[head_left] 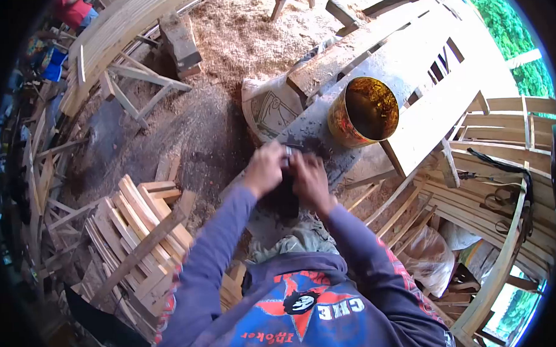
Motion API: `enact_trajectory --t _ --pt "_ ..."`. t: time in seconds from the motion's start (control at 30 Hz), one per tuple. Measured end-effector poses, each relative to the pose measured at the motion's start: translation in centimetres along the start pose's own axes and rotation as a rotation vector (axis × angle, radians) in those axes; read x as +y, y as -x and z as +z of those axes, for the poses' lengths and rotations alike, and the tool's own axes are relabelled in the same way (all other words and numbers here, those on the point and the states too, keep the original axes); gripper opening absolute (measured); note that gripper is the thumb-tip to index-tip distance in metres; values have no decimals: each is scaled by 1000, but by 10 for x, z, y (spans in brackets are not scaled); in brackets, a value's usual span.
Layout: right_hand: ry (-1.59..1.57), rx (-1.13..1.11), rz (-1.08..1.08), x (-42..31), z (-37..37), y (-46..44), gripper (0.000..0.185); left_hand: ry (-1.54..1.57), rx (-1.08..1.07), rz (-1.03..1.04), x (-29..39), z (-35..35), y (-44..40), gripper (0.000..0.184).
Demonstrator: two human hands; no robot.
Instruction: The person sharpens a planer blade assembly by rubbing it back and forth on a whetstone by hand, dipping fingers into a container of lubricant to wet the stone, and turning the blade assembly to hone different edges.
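Over the near end of a dirty plank bench (345, 162), my left hand (266, 169) and my right hand (310, 179) meet with bent fingers. Between the fingertips shows a small, shiny, greyish piece (287, 152), too blurred to name. Both hands look closed around it or something beside it. A dark, blackish shape (285, 201) lies below them, its kind unclear. Just beyond my right hand stands a large open tin (339, 119), yellow and red outside, stained inside. Left of the bench is a pale sack (274, 112) with a printed drawing.
Stacked wood offcuts (136, 221) rise at left, near my left elbow. A long timber beam (117, 32) crosses the upper left, where a person in red (73, 12) is partly visible. Sawdust (224, 41) covers the ground. Planks and a plastic bag (425, 257) are at right.
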State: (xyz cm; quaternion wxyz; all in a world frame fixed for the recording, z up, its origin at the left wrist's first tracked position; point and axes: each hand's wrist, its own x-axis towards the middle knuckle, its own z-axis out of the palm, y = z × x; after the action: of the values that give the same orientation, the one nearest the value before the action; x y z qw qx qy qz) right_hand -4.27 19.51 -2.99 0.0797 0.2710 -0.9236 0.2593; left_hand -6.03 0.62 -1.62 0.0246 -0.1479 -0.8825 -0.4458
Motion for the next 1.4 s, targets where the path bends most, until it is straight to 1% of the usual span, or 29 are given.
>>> enact_trajectory --t 0.03,0.1,0.17,0.2,0.23,0.3,0.37,0.43,0.5,0.53,0.57,0.63,0.67,0.7,0.77,0.8,0.83,0.87,0.9,0.97,1.0,1.03,1.13,1.17,1.2,1.23,1.3,1.37,1.4 --pt "-33 42 21 3 2 -24 62 4 16 -9 -4 -9 -21 14" --pt "-17 -53 66 4 3 -14 60 -72 -22 8 -4 -6 -19 15" --pt "-61 27 95 -21 -12 39 49 12 -71 57 12 7 30 16" --pt "-114 102 35 -33 -19 60 52 92 -72 2 22 19 56 13" --pt "-103 34 51 -36 -17 61 58 155 -13 -11 30 20 61 15" --pt "-64 107 16 -25 -17 18 56 -12 -17 21 11 9 22 14" --pt "-59 130 68 -5 0 -25 59 17 -34 -22 1 -9 -30 13" --pt "-64 0 101 -5 -2 -11 63 1 -55 61 -6 -5 -22 13" --pt "-63 76 84 -20 6 55 63 54 -127 37 22 0 31 15" --pt "-36 137 42 -32 2 74 63 69 -58 57 21 15 55 17" --pt "-61 103 91 -34 1 71 56 67 -29 11 21 19 59 15" --pt "-90 83 74 -19 -8 25 49 -17 -64 33 10 4 12 13" --pt "-91 147 87 -13 -9 -8 49 12 -36 67 1 -2 -16 12" --pt "-123 113 137 -8 -9 -28 46 -12 -32 34 -2 -8 -34 14" --pt "-116 95 177 -13 -10 -9 50 57 -96 64 5 -11 -23 15" --pt "-107 115 130 -17 -7 18 53 7 -119 82 5 -1 4 17" --pt "-104 120 92 -26 -3 53 55 76 -156 27 17 5 34 20" --pt "-128 66 142 -37 -5 74 51 100 -127 -21 29 11 52 20" --pt "-132 62 139 -32 -5 60 51 118 -92 -62 32 14 57 21" --pt "-18 4 135 -28 -12 34 51 85 -117 -19 14 2 21 15" --pt "-86 77 161 -25 -8 6 43 60 -115 -20 5 -5 -2 14" --pt "-58 51 166 -21 -9 -10 44 28 -111 -10 1 -10 -17 14" --pt "-84 58 134 -24 -9 26 51 26 -178 23 19 -11 9 15" --pt "-55 55 94 -31 -10 58 54 78 -166 -11 26 0 36 16" --pt "-103 9 171 -44 -16 67 60 98 -132 -15 37 3 43 16" --pt "-98 29 147 -43 -14 62 63 113 -98 -18 39 4 44 16" --pt "-42 48 75 -18 -9 23 60 27 -107 11 9 0 6 22" --pt "-61 45 174 -9 -5 -21 49 61 -148 -32 -13 -8 -37 24" --pt "-88 55 164 -14 -9 -14 47 55 -151 -25 -8 -9 -29 24"
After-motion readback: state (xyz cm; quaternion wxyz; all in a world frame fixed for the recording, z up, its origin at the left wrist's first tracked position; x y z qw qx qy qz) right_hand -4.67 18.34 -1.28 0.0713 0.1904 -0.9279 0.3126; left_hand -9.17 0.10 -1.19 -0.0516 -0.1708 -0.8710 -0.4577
